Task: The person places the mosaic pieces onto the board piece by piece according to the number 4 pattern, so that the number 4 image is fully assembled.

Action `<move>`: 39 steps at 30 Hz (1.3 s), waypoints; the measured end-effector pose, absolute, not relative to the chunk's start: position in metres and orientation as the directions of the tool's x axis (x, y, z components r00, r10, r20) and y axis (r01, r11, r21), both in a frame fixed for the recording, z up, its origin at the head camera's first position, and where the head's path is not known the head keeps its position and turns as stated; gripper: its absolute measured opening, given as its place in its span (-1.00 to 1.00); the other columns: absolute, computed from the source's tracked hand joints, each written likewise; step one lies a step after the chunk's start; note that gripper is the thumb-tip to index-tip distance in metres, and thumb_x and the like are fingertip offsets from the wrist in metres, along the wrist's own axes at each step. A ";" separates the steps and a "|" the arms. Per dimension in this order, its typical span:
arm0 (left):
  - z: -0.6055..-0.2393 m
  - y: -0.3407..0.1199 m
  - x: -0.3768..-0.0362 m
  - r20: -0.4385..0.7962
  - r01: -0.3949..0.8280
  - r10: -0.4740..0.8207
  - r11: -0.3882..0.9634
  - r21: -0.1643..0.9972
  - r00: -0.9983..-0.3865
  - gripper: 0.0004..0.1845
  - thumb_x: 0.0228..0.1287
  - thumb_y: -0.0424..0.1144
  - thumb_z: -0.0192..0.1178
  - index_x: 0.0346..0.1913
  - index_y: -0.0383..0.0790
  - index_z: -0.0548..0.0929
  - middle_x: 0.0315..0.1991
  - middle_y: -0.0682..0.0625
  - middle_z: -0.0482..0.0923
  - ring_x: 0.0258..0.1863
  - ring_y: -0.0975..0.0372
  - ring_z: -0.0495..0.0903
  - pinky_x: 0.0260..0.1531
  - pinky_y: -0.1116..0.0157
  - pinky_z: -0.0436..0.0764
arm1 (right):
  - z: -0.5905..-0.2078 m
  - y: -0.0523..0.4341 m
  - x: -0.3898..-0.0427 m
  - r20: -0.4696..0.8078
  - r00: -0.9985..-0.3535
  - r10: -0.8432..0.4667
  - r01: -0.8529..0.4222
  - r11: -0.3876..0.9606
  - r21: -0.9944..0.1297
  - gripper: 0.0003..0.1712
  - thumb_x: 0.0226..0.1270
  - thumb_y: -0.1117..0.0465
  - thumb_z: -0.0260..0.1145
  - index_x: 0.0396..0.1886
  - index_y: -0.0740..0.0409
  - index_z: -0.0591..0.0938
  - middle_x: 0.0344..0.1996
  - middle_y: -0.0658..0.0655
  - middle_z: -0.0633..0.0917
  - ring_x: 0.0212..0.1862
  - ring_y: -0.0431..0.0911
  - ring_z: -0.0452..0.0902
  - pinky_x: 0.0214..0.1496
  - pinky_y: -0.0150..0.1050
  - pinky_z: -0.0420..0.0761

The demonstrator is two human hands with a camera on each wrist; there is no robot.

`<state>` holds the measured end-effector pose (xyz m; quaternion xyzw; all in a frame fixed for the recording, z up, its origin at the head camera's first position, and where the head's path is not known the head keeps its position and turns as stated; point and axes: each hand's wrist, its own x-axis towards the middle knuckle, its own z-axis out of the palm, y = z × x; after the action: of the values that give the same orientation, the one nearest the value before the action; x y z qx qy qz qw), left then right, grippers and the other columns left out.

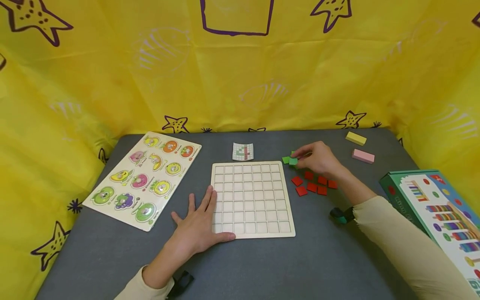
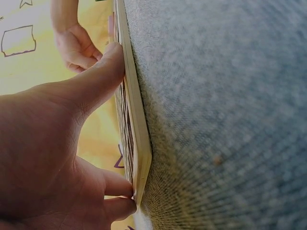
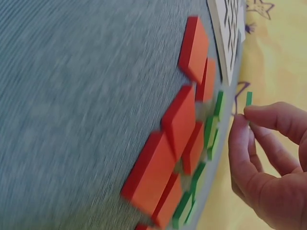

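Note:
A square wooden grid board (image 1: 253, 200) lies on the dark table. My left hand (image 1: 196, 229) rests at its lower left corner, thumb along the front edge and fingers against the left side; the left wrist view shows the thumb (image 2: 103, 72) touching the rim. Beyond the board's upper right, my right hand (image 1: 318, 158) pinches a green square tile (image 1: 293, 161) between thumb and fingertips. In the right wrist view that tile (image 3: 249, 98) is held above the table. More green tiles (image 3: 209, 132) lie beneath it, partly hidden by the hand. Several red tiles (image 1: 311, 187) lie nearer me.
A small pattern card (image 1: 243, 151) sits behind the board. To the left lies a fruit puzzle board (image 1: 144, 179). Yellow (image 1: 356, 138) and pink (image 1: 363, 156) blocks lie at the back right, and a colourful box (image 1: 438, 212) stands at the right edge. Yellow cloth (image 1: 232, 83) surrounds the table.

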<state>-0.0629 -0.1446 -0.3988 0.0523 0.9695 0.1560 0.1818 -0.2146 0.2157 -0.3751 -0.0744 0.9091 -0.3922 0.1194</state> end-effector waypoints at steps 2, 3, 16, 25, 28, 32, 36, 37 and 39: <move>-0.399 -0.145 -0.064 -0.337 0.045 0.159 0.946 0.322 -0.928 0.44 -0.09 0.52 0.45 0.71 -0.12 -0.04 0.74 0.00 -0.27 0.61 -0.43 -0.23 0.08 -0.77 -0.15 | -0.375 0.210 -0.216 -0.160 -0.958 -0.239 -0.048 0.681 -0.730 -0.66 0.28 0.34 0.44 0.06 0.19 0.80 0.00 0.27 0.79 -0.09 0.04 0.69 -0.11 -0.24 0.63; -0.399 -0.145 -0.064 -0.336 0.046 0.160 0.945 0.323 -0.928 0.44 -0.09 0.52 0.45 0.71 -0.12 -0.04 0.74 0.00 -0.27 0.61 -0.43 -0.23 0.08 -0.77 -0.15 | -0.376 0.207 -0.216 -0.160 -0.956 -0.246 -0.051 0.678 -0.734 -0.67 0.28 0.35 0.44 0.05 0.19 0.80 -0.01 0.27 0.79 -0.10 0.04 0.70 -0.12 -0.24 0.63; -0.400 -0.147 -0.065 -0.346 0.034 0.154 0.944 0.329 -0.925 0.43 -0.09 0.50 0.47 0.71 -0.12 -0.03 0.74 0.01 -0.27 0.62 -0.42 -0.25 0.08 -0.77 -0.17 | -0.386 0.165 -0.224 -0.151 -0.940 -0.306 -0.090 0.649 -0.755 -0.69 0.17 0.32 0.57 -0.05 0.14 0.83 -0.10 0.21 0.80 -0.09 0.02 0.72 -0.09 -0.19 0.70; -0.404 -0.146 -0.066 -0.337 0.044 0.165 0.939 0.340 -0.927 0.43 -0.08 0.50 0.46 0.71 -0.10 -0.04 0.74 0.03 -0.27 0.62 -0.41 -0.25 0.08 -0.77 -0.16 | -0.390 0.145 -0.226 -0.157 -0.928 -0.339 -0.099 0.627 -0.773 -0.69 0.13 0.39 0.52 -0.08 0.18 0.84 -0.15 0.22 0.80 -0.12 0.04 0.70 -0.16 -0.18 0.68; -0.404 -0.146 -0.066 -0.337 0.044 0.164 0.940 0.337 -0.927 0.43 -0.08 0.50 0.46 0.71 -0.10 -0.04 0.74 0.03 -0.27 0.62 -0.41 -0.25 0.08 -0.77 -0.16 | -0.389 0.138 -0.228 -0.165 -0.922 -0.351 -0.103 0.633 -0.767 -0.69 0.11 0.39 0.51 -0.10 0.15 0.85 -0.18 0.19 0.80 -0.13 0.03 0.69 -0.18 -0.18 0.67; -0.403 -0.146 -0.067 -0.340 0.041 0.160 0.942 0.333 -0.926 0.43 -0.08 0.51 0.46 0.71 -0.10 -0.04 0.74 0.03 -0.28 0.62 -0.41 -0.26 0.08 -0.77 -0.17 | -0.389 0.129 -0.231 -0.169 -0.913 -0.371 -0.125 0.648 -0.751 -0.68 0.09 0.40 0.47 -0.12 0.13 0.86 -0.21 0.16 0.81 -0.15 0.02 0.67 -0.21 -0.20 0.65; -0.402 -0.146 -0.068 -0.343 0.040 0.158 0.944 0.328 -0.926 0.43 -0.09 0.51 0.46 0.71 -0.10 -0.04 0.74 0.02 -0.28 0.62 -0.41 -0.26 0.08 -0.78 -0.17 | -0.388 0.121 -0.232 -0.165 -0.911 -0.378 -0.141 0.661 -0.737 -0.68 0.08 0.41 0.45 -0.14 0.11 0.86 -0.21 0.15 0.81 -0.16 0.02 0.66 -0.24 -0.20 0.63; -0.402 -0.146 -0.068 -0.343 0.040 0.158 0.944 0.328 -0.926 0.43 -0.09 0.51 0.46 0.71 -0.09 -0.04 0.74 0.02 -0.28 0.62 -0.41 -0.26 0.08 -0.77 -0.17 | -0.387 0.119 -0.232 -0.167 -0.911 -0.377 -0.140 0.665 -0.733 -0.68 0.08 0.41 0.45 -0.15 0.10 0.86 -0.22 0.14 0.80 -0.16 0.02 0.65 -0.25 -0.20 0.63; -0.402 -0.146 -0.068 -0.342 0.040 0.158 0.944 0.327 -0.926 0.43 -0.08 0.51 0.46 0.71 -0.09 -0.04 0.74 0.02 -0.28 0.62 -0.41 -0.26 0.08 -0.78 -0.17 | -0.386 0.116 -0.232 -0.166 -0.911 -0.378 -0.148 0.673 -0.725 -0.70 0.09 0.41 0.46 -0.16 0.10 0.86 -0.22 0.14 0.80 -0.17 0.02 0.64 -0.25 -0.19 0.62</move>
<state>-0.0679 -0.1457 -0.4015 0.0513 0.9684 0.1590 0.1852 -0.2321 0.1163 -0.3863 -0.1458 0.9016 -0.3774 0.1530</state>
